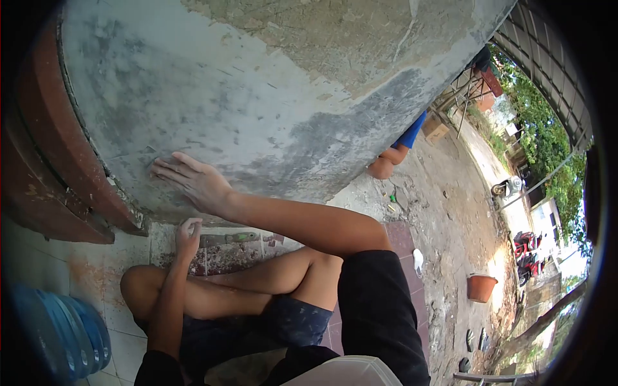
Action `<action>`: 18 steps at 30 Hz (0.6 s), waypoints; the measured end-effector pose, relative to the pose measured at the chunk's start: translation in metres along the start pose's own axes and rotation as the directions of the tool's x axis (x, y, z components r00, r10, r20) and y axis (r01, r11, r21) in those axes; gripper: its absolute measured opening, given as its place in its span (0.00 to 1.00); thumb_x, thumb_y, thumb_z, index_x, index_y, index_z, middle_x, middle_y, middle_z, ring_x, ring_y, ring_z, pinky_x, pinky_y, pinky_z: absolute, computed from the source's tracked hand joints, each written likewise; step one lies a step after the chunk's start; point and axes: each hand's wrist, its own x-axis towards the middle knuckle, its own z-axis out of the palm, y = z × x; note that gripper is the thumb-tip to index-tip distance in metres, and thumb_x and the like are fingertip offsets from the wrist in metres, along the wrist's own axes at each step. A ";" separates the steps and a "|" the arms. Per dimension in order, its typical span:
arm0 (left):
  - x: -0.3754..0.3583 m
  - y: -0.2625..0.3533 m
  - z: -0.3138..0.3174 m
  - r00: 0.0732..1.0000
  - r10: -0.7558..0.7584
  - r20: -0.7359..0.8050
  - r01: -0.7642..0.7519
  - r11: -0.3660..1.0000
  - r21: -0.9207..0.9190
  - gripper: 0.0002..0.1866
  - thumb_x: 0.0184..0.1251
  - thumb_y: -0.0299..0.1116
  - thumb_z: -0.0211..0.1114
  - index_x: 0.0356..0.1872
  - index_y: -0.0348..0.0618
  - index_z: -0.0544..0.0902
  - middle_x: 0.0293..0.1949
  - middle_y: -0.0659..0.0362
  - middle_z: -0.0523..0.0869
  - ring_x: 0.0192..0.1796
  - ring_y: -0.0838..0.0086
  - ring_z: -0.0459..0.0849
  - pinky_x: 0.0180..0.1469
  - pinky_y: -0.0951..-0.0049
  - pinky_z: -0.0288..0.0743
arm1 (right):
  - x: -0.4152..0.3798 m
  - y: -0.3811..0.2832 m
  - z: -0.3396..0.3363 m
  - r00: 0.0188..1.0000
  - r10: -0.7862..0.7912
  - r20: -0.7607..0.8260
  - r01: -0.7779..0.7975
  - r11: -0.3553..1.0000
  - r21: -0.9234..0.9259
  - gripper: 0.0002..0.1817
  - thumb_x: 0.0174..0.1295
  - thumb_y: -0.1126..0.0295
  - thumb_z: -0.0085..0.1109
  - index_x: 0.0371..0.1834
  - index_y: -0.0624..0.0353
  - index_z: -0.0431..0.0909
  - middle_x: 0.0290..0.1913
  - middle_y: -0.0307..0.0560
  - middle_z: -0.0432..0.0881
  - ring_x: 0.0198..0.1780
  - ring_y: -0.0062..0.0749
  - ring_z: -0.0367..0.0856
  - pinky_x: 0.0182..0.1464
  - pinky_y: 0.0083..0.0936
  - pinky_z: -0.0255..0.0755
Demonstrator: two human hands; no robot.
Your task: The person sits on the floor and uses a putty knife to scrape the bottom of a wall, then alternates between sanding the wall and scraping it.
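Note:
My right hand lies flat on the lower part of a grey, patchy plastered wall, fingers stretched toward the brown door frame. Whether anything thin is under the palm cannot be seen. Below it, near the foot of the wall, my left hand is raised over my folded leg with its fingers curled in; what they hold, if anything, does not show. On the dusty tiles beside my left hand lies a scraper with a green handle. Pale dust coats the fingers of both hands.
At the left stand a brown door frame and a blue water jug. Another person's arm in a blue sleeve shows past the wall's edge. An orange bucket, sandals and a cardboard box are farther off.

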 end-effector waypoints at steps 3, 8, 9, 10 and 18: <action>-0.006 -0.015 -0.008 0.998 -0.065 0.003 0.065 0.995 -0.081 0.11 0.71 0.34 0.62 0.43 0.38 0.86 0.43 0.50 0.88 0.47 0.58 0.85 0.54 0.63 0.76 | 0.042 -0.022 0.005 0.997 -0.071 -0.015 0.070 0.997 -0.028 0.40 0.71 0.46 0.43 0.83 0.48 0.48 0.85 0.33 0.46 0.85 0.26 0.36 0.83 0.44 0.19; -0.013 -0.004 -0.017 0.994 -0.107 -0.018 0.105 0.991 -0.087 0.12 0.71 0.34 0.61 0.45 0.37 0.86 0.44 0.50 0.88 0.49 0.58 0.85 0.54 0.64 0.76 | 0.030 -0.017 0.005 0.997 -0.074 0.002 0.074 0.995 -0.069 0.41 0.71 0.46 0.43 0.84 0.49 0.45 0.85 0.33 0.44 0.85 0.27 0.35 0.84 0.43 0.18; -0.015 0.005 -0.020 0.992 -0.128 -0.003 0.128 0.988 -0.082 0.12 0.71 0.34 0.61 0.45 0.37 0.85 0.44 0.49 0.88 0.49 0.58 0.85 0.54 0.65 0.76 | 0.018 -0.010 0.000 0.998 -0.065 0.008 0.065 0.996 -0.060 0.41 0.71 0.46 0.43 0.84 0.48 0.44 0.85 0.33 0.44 0.85 0.27 0.36 0.84 0.43 0.18; -0.015 0.011 -0.020 0.992 -0.127 0.007 0.128 0.988 -0.084 0.12 0.71 0.34 0.61 0.45 0.37 0.85 0.44 0.49 0.88 0.49 0.58 0.85 0.54 0.65 0.76 | 0.003 -0.003 -0.001 0.998 -0.053 0.017 0.054 0.997 -0.052 0.42 0.71 0.47 0.44 0.84 0.47 0.43 0.85 0.33 0.44 0.85 0.26 0.36 0.83 0.43 0.18; -0.012 0.029 -0.014 0.999 -0.001 0.052 0.004 0.999 -0.043 0.11 0.72 0.33 0.60 0.44 0.36 0.85 0.43 0.48 0.86 0.49 0.56 0.84 0.55 0.62 0.76 | -0.132 0.073 -0.022 0.994 0.030 0.107 -0.023 0.998 -0.065 0.44 0.68 0.46 0.49 0.85 0.40 0.43 0.84 0.26 0.47 0.84 0.21 0.43 0.83 0.47 0.19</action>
